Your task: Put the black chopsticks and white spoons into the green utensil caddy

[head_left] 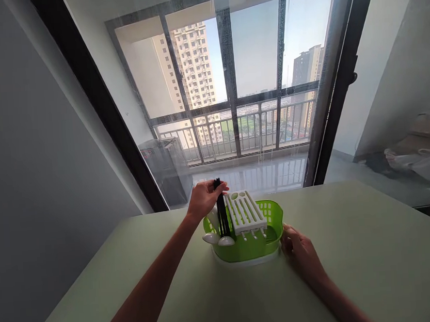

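Green basket (242, 252) on its white base (248, 263) sits on the table (245, 300), toward the far edge, about midway between the two far corners. Loading looks well along, my read. White slotted rack (247, 210) is in place, tilted across the basket's middle, pegs to the near side. Two white spoons (226, 241) are at the near-left rim, bowls poking outward; another white piece sits behind them, partly hidden, can't tell what. Black chopsticks (223, 216) stand in the basket's left part, lower ends behind the spoons, leaning slightly, just beside the rack. Not released yet, so that placement counts as unfinished. No loose items visible elsewhere on the table.

Left hand (203, 199): thumb and fingers closed round the chopstick bundle near its top, firm-looking pinch, no gap. Right hand (301, 250): at the basket's right end, fingers bent, tips touching the outside by the rim; lower fingers curled in and shaded. Can't tell whether it grips the wall or only steadies it.
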A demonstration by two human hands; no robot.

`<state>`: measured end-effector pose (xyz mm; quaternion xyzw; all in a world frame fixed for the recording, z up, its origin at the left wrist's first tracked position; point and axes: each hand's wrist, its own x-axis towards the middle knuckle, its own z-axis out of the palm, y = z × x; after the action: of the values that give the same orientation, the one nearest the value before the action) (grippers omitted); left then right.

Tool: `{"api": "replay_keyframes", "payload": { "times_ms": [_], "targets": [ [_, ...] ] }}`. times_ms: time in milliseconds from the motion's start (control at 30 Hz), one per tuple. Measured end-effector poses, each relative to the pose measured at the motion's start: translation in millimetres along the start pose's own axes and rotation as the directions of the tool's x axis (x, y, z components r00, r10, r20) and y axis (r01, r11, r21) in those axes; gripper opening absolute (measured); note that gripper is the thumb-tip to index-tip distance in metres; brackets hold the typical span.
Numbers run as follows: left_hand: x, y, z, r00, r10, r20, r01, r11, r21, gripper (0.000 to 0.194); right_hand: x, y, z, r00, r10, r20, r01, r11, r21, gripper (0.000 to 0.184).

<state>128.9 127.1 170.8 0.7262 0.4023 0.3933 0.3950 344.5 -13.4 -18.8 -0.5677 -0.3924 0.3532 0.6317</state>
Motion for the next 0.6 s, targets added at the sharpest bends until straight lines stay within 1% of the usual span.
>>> {"api": "replay_keyframes", "payload": {
  "times_ms": [100, 267, 433, 600],
  "targets": [
    [-4, 0, -5.2, 1.0, 0.005, 0.003, -0.005, 1.0, 0.008, 0.035, -1, 0, 0, 1.0, -0.022, 0.02, 0.022, 1.0, -0.019, 0.054],
    [-8, 1, -10.4, 1.0, 0.025, 0.011, -0.025, 0.999, 0.027, 0.038, -2, -1, -1, 0.999, -0.014, 0.051, 0.016, 0.999, -0.037, 0.055],
    [-13, 1, -11.8, 0.999, 0.047, 0.027, -0.047, 0.999, 0.017, 0.042, -4, -1, -1, 0.996, -0.004, 0.089, 0.008, 0.999, -0.034, 0.057],
    [-13, -1, -12.5, 0.999, 0.04, 0.012, -0.04, 0.999, -0.024, 0.047, -5, 1, 0, 0.996, -0.013, 0.088, 0.016, 0.999, -0.037, 0.058]
  ]
}}
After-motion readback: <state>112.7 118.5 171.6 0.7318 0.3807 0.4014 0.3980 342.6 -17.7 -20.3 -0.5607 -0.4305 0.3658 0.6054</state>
